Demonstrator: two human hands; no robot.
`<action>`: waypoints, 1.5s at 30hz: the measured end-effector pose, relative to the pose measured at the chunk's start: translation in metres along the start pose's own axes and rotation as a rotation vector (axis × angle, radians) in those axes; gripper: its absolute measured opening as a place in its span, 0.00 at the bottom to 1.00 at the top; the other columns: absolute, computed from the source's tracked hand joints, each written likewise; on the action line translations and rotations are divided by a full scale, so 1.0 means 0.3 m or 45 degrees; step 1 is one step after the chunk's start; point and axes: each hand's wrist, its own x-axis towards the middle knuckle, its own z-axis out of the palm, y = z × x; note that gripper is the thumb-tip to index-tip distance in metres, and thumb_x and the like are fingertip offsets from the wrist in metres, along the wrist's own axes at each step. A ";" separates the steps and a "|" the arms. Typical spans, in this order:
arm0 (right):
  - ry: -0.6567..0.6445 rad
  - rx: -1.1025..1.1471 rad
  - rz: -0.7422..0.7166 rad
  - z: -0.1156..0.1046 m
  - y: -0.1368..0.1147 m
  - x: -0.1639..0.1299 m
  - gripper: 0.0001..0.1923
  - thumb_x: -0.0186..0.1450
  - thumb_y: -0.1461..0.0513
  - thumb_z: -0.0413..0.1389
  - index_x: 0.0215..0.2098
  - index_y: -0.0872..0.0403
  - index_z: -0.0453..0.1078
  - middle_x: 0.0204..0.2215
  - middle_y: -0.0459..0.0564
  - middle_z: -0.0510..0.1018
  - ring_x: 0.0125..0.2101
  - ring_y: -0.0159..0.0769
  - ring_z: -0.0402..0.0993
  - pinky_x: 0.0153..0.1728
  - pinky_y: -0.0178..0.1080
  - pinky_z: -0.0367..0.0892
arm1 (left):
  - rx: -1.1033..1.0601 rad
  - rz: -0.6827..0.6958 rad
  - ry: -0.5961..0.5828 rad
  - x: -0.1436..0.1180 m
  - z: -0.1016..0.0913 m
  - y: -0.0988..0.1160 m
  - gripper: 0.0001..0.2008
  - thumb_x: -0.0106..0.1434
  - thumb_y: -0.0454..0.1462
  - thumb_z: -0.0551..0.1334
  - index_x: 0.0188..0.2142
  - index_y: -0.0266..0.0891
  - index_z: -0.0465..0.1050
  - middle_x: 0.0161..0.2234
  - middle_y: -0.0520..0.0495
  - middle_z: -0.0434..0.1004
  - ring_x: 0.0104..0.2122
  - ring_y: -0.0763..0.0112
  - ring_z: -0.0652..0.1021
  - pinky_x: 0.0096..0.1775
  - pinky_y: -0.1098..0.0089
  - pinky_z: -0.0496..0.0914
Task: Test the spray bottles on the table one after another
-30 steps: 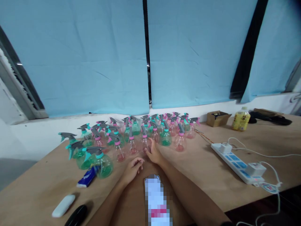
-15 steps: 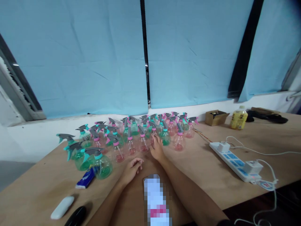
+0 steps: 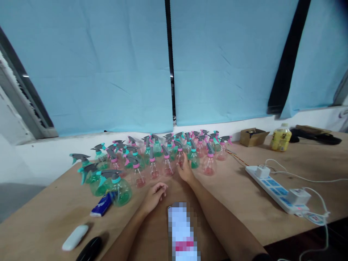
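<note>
My right hand (image 3: 186, 170) is around the lower body of a pink spray bottle (image 3: 179, 156), thumb on its left side and fingers on its right. The bottle stands upright in the front part of a large group, with a grey trigger head and pink collar. Close by are a green spray bottle (image 3: 194, 159) to its right and another pink spray bottle (image 3: 168, 166) to its left. My left hand (image 3: 155, 195) rests on the table in front of the bottles, fingers loosely curled and apart from the thumb, holding nothing. Between my forearms lies a phone (image 3: 181, 228) with a blurred-out screen.
At left are a blue packet (image 3: 103, 205), a white case (image 3: 75, 237) and a black object (image 3: 89, 249). On the right lie a power strip (image 3: 274, 188) with plugs and cables, a cardboard box (image 3: 253, 138) and a yellow drink bottle (image 3: 281, 139). Blue curtains (image 3: 114, 65) hang behind the table.
My right hand has gone from reaching over the front of the pink spray bottle to closing around its lower right side. The left hand stays resting. The view has shifted slightly.
</note>
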 end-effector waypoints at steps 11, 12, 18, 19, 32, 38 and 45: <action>0.134 -0.134 0.084 0.041 0.012 0.049 0.37 0.62 0.63 0.50 0.67 0.59 0.43 0.58 0.63 0.63 0.57 0.51 0.59 0.56 0.53 0.56 | 0.008 -0.019 -0.005 -0.012 0.004 0.016 0.18 0.62 0.51 0.57 0.37 0.38 0.73 0.25 0.53 0.70 0.21 0.75 0.67 0.25 0.74 0.60; 0.137 -0.146 0.097 0.040 0.010 0.050 0.37 0.61 0.63 0.51 0.66 0.59 0.44 0.56 0.63 0.64 0.57 0.52 0.60 0.55 0.53 0.56 | 0.012 -0.016 -0.006 -0.012 0.004 0.018 0.18 0.62 0.51 0.57 0.37 0.38 0.73 0.25 0.53 0.71 0.21 0.75 0.67 0.25 0.74 0.60; 0.182 -0.242 0.295 0.037 -0.041 0.039 0.40 0.56 0.65 0.54 0.66 0.59 0.48 0.51 0.65 0.63 0.51 0.57 0.61 0.51 0.55 0.56 | 0.020 -0.001 -0.023 -0.008 0.004 0.011 0.19 0.62 0.51 0.57 0.37 0.38 0.73 0.25 0.53 0.70 0.22 0.75 0.67 0.27 0.74 0.61; 0.199 -0.253 0.322 0.039 -0.051 0.034 0.41 0.56 0.65 0.55 0.66 0.59 0.48 0.51 0.66 0.63 0.51 0.58 0.60 0.51 0.56 0.56 | 0.019 0.005 -0.025 -0.007 0.004 0.010 0.19 0.62 0.51 0.57 0.37 0.38 0.73 0.25 0.53 0.70 0.22 0.75 0.67 0.27 0.74 0.61; 0.371 -0.244 0.294 -0.024 -0.082 -0.005 0.35 0.50 0.56 0.63 0.55 0.53 0.62 0.49 0.63 0.63 0.49 0.61 0.60 0.48 0.57 0.57 | -0.006 -0.004 -0.035 0.004 0.002 0.009 0.18 0.60 0.51 0.58 0.36 0.38 0.73 0.24 0.54 0.70 0.21 0.75 0.67 0.26 0.74 0.60; 0.228 -0.089 0.333 -0.056 -0.102 0.013 0.27 0.59 0.54 0.56 0.53 0.56 0.61 0.47 0.60 0.71 0.49 0.54 0.65 0.49 0.54 0.58 | 0.014 -0.014 -0.054 0.000 0.000 0.012 0.18 0.62 0.51 0.57 0.37 0.39 0.72 0.25 0.53 0.70 0.22 0.75 0.67 0.26 0.74 0.60; 0.247 -0.219 0.359 -0.080 -0.111 0.010 0.26 0.53 0.55 0.61 0.48 0.56 0.67 0.43 0.60 0.69 0.47 0.55 0.64 0.48 0.54 0.58 | 0.026 0.019 -0.051 0.003 0.000 0.003 0.17 0.63 0.50 0.57 0.37 0.38 0.73 0.25 0.53 0.70 0.22 0.75 0.67 0.27 0.74 0.60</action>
